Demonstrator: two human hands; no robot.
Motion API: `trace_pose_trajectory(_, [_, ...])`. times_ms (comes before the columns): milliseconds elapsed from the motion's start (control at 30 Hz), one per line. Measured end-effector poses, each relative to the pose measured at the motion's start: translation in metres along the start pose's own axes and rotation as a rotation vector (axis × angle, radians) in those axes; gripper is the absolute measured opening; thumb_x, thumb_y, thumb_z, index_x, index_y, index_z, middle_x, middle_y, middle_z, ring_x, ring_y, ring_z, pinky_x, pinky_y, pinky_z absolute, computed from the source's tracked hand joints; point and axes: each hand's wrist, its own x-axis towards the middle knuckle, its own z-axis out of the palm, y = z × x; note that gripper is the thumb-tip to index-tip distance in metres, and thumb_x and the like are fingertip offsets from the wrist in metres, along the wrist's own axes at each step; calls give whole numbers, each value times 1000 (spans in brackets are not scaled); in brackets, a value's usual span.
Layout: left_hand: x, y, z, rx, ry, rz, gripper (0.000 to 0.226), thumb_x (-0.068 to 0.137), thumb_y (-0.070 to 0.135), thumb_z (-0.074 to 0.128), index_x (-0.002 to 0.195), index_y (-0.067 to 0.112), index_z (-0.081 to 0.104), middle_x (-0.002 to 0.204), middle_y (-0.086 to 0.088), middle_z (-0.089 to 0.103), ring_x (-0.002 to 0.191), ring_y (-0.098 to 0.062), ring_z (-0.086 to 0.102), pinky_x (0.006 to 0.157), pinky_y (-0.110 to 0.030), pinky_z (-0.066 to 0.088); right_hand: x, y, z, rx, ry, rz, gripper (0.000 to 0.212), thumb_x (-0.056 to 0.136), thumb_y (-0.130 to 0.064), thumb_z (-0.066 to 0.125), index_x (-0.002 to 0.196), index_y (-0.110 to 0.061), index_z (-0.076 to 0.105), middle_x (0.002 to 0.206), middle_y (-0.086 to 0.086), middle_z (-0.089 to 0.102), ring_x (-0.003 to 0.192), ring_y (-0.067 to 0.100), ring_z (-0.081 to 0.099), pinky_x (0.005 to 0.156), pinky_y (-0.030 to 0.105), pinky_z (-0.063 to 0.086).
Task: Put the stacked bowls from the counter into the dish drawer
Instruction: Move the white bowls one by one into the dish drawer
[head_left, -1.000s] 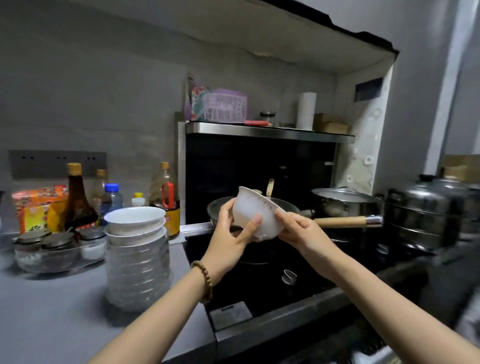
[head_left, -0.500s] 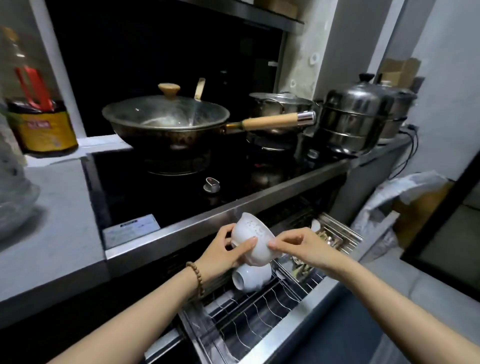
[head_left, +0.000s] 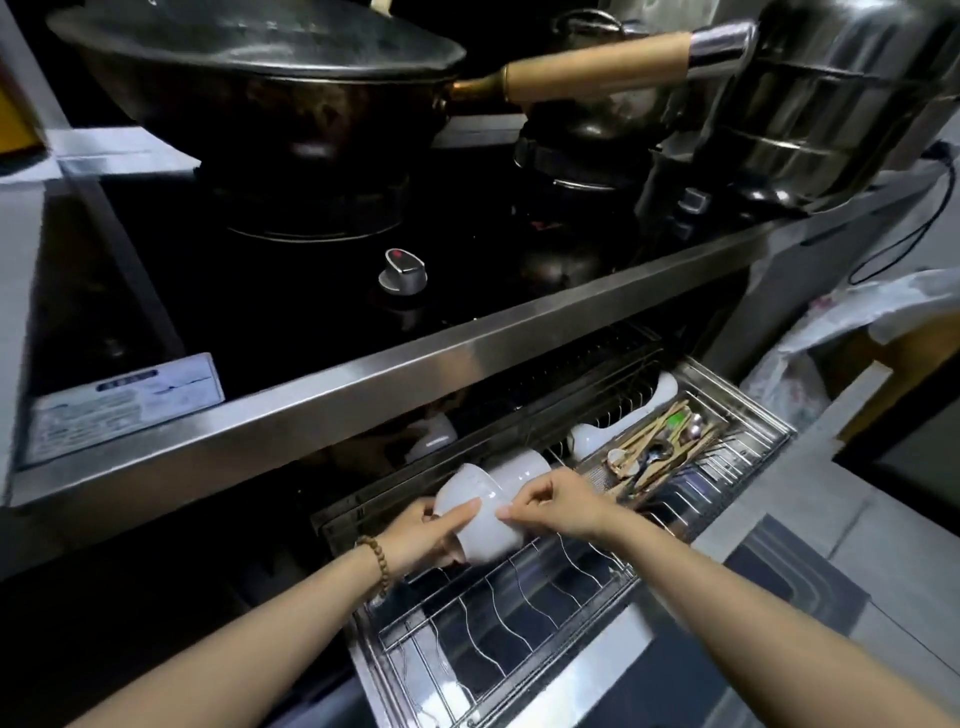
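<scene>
Resting on its side over the wire rack (head_left: 498, 618) of the open dish drawer (head_left: 748, 415), the white bowl (head_left: 480, 519) is held from both sides at the drawer's back left part, its foot turned up and to the left. Just behind it, touching or nearly so, a second white bowl (head_left: 522, 466) already lies in the rack, and further right a white dish (head_left: 597, 435) stands among the wires beside a cutlery tray (head_left: 657, 452) with spoons and chopsticks. Above the drawer runs the steel front edge of the stove (head_left: 363, 384), which overhangs the drawer's rear; on the black cooktop sit a control knob (head_left: 402, 267), a lidded wok (head_left: 260, 67) with a wooden handle (head_left: 597, 65), and a steel steamer pot (head_left: 841, 98) at the right. The left hand (head_left: 423, 530), with a bead bracelet (head_left: 376, 564) on the wrist, reaches in from the lower left, thumb laid across the bowl's side and the other fingers curled behind and beneath it. The right hand (head_left: 553, 501) comes from the lower right, palm down, its fingers bent and the tips pressed on the bowl's right wall.
</scene>
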Motion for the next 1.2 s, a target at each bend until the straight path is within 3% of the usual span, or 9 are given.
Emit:
trace_pose_trajectory(100, [24, -15, -2, 12, 13, -44, 29, 80, 47, 65, 87, 22, 53, 78, -2, 68, 72, -21, 63, 79, -33, 55, 26, 17, 5, 14, -17, 60, 17, 80, -12, 74, 65, -10, 66, 55, -4, 59, 47, 2, 49, 54, 17, 42])
trace_pose_trajectory(200, [44, -26, -2, 20, 19, -51, 28, 79, 47, 65, 81, 20, 60, 59, 7, 69, 58, -11, 63, 64, -23, 54, 44, 31, 7, 32, -25, 106, 22, 80, -11, 73, 61, -11, 62, 57, 0, 57, 51, 5, 49, 57, 18, 44])
trace_pose_trajectory(367, [68, -40, 0, 29, 42, -86, 35, 75, 53, 68, 73, 20, 57, 75, -5, 64, 73, -22, 58, 75, -32, 50, 62, 51, 8, 58, 27, 171, 17, 77, -11, 77, 65, -6, 66, 54, -1, 63, 49, 5, 56, 62, 21, 50])
trace_pose_trajectory(433, [72, -43, 1, 46, 18, -93, 44, 65, 62, 67, 77, 20, 58, 83, -11, 63, 76, -23, 56, 75, -33, 48, 66, 57, 11, 40, 52, 193, 17, 76, -12, 78, 65, -6, 66, 58, 4, 63, 53, 11, 55, 68, 29, 49])
trace_pose_trajectory(600, [85, -46, 5, 32, 23, -94, 61, 53, 67, 65, 88, 16, 59, 91, -13, 64, 82, -23, 60, 89, -40, 54, 75, 70, 14, 3, 168, 224, 22, 72, -18, 81, 57, -16, 65, 54, -6, 62, 49, 3, 56, 68, 24, 52])
trace_pose_trajectory(733, [97, -53, 5, 91, 53, -116, 63, 74, 61, 63, 115, 15, 51, 97, -10, 67, 79, -19, 63, 81, -33, 57, 78, 74, 15, -41, 211, 232, 21, 71, -25, 82, 60, -21, 65, 57, -10, 60, 55, 4, 55, 64, 18, 47])
trace_pose_trajectory(1000, [100, -56, 11, 198, 124, -41, 33, 77, 62, 57, 82, 29, 53, 66, 0, 65, 53, -12, 56, 55, -21, 49, 81, 80, 17, 34, 187, 264, 24, 72, -14, 81, 58, -19, 61, 45, -14, 60, 51, 1, 56, 63, 15, 49])
trace_pose_trajectory(1133, [95, -54, 12, 227, 159, -5, 42, 81, 57, 56, 101, 20, 55, 69, 9, 62, 58, -4, 57, 47, -11, 47, 79, 75, 14, 64, 147, 294, 22, 75, -8, 78, 61, -15, 62, 38, -15, 59, 41, -4, 58, 52, 10, 49])
trace_pose_trajectory(1200, [91, -52, 10, 266, 170, 2, 39, 83, 55, 55, 98, 19, 53, 64, 14, 61, 63, 0, 53, 57, -12, 47, 74, 72, 11, 82, 122, 315, 20, 77, -3, 75, 63, -11, 62, 38, -11, 60, 39, -4, 59, 45, 9, 47])
